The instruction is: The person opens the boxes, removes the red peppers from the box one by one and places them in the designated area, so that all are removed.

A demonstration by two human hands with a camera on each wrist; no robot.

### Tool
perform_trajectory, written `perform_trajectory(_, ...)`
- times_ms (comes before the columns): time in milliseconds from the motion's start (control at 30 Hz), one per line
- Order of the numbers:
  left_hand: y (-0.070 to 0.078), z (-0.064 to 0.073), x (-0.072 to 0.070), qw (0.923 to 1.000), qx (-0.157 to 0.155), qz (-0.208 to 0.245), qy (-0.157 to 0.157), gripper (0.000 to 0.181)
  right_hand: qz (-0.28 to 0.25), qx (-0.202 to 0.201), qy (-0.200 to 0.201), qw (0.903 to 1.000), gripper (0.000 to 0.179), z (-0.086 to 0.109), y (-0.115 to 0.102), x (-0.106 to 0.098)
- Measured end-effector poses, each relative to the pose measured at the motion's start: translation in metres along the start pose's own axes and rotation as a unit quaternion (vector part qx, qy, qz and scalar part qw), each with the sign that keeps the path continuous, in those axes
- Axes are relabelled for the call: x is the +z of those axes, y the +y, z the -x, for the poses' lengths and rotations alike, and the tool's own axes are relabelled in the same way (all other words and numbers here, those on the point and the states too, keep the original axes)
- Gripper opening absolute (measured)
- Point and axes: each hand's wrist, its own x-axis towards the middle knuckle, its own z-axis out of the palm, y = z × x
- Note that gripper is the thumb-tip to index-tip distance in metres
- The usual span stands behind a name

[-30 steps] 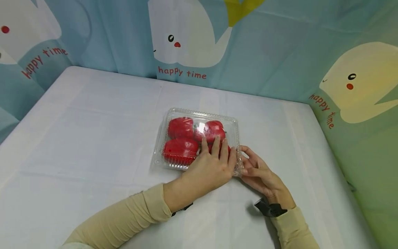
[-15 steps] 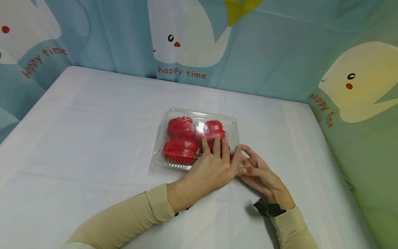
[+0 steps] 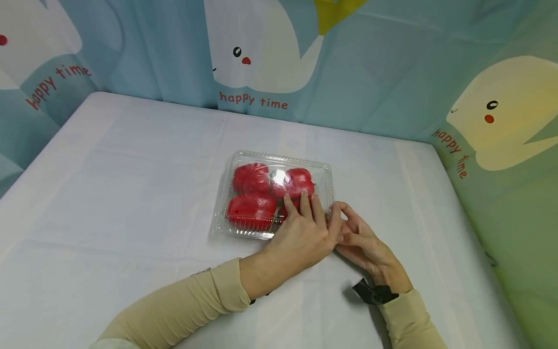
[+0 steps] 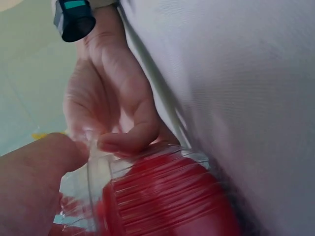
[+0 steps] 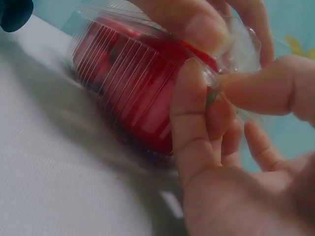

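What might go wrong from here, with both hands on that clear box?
The clear box might bend or crack at the corner, where the right hand pinches it. The left hand has its fingers on top, so pressing hard could dent the plastic. The red peppers sit close together inside and might bump each other if it tips.

Left sleeve: tan, and here come the creases, rippling down to a plain cuff!
Right sleeve: tan again, cuff neat and smooth.
Right wrist camera: black, rounded end, and yes, a teal patch!
Left wrist camera: a black sliver peeking out.
Hands: bare, both.
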Motion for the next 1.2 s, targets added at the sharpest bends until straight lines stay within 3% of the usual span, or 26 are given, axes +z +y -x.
perform_trajectory(167, -0.004, 0.001, -0.007, 0.9993, 0.009, 0.012, -0.036, 0.044, -0.002, 0.002, -0.001, 1.0000, 0.057, 0.000, 0.000, 0.000)
perform_trajectory(400, -0.002, 0.005, -0.014, 0.9930, 0.016, 0.038, -0.111, 0.055, 0.010, -0.005, -0.014, 0.9998, 0.054, -0.003, 0.000, -0.001)
perform_trajectory(500, -0.004, 0.005, -0.015, 0.9928, 0.010, 0.038, -0.113, 0.058, 0.012, -0.009, -0.023, 0.9996, 0.050, -0.004, 0.000, 0.000)
perform_trajectory(600, -0.011, 0.003, -0.016, 0.9942, 0.003, 0.046, -0.097, 0.060, 0.030, -0.009, -0.017, 0.9994, 0.050, -0.003, 0.000, 0.002)
perform_trajectory(700, -0.026, 0.001, -0.018, 0.9919, -0.013, 0.097, -0.081, 0.067, 0.047, -0.005, 0.004, 0.9989, 0.058, -0.002, 0.000, 0.003)
perform_trajectory(733, -0.032, 0.001, -0.020, 0.9893, -0.017, 0.119, -0.083, 0.072, 0.050, -0.004, 0.011, 0.9987, 0.062, -0.001, 0.000, 0.004)
perform_trajectory(800, -0.045, 0.002, -0.025, 0.9785, -0.034, 0.163, -0.123, 0.085, 0.053, -0.001, 0.024, 0.9983, 0.063, -0.001, 0.001, 0.005)
perform_trajectory(867, -0.057, 0.005, -0.029, 0.9581, -0.071, 0.195, -0.197, 0.094, 0.057, 0.003, 0.033, 0.9978, 0.062, -0.002, 0.001, 0.005)
perform_trajectory(933, -0.069, 0.009, -0.033, 0.9315, -0.112, 0.205, -0.279, 0.102, 0.063, 0.007, 0.034, 0.9974, 0.056, -0.003, 0.001, 0.005)
perform_trajectory(1000, -0.077, 0.012, -0.035, 0.9081, -0.143, 0.208, -0.334, 0.104, 0.072, 0.011, 0.037, 0.9967, 0.051, -0.004, -0.001, 0.007)
perform_trajectory(1033, -0.079, 0.012, -0.034, 0.9003, -0.150, 0.209, -0.351, 0.105, 0.077, 0.012, 0.040, 0.9962, 0.050, -0.004, -0.003, 0.008)
perform_trajectory(1100, -0.081, 0.013, -0.034, 0.8994, -0.147, 0.206, -0.356, 0.107, 0.093, 0.014, 0.047, 0.9944, 0.049, -0.004, -0.006, 0.010)
perform_trajectory(1200, -0.079, 0.013, -0.033, 0.9117, -0.127, 0.182, -0.346, 0.108, 0.140, 0.027, 0.088, 0.9859, 0.047, -0.005, -0.011, 0.017)
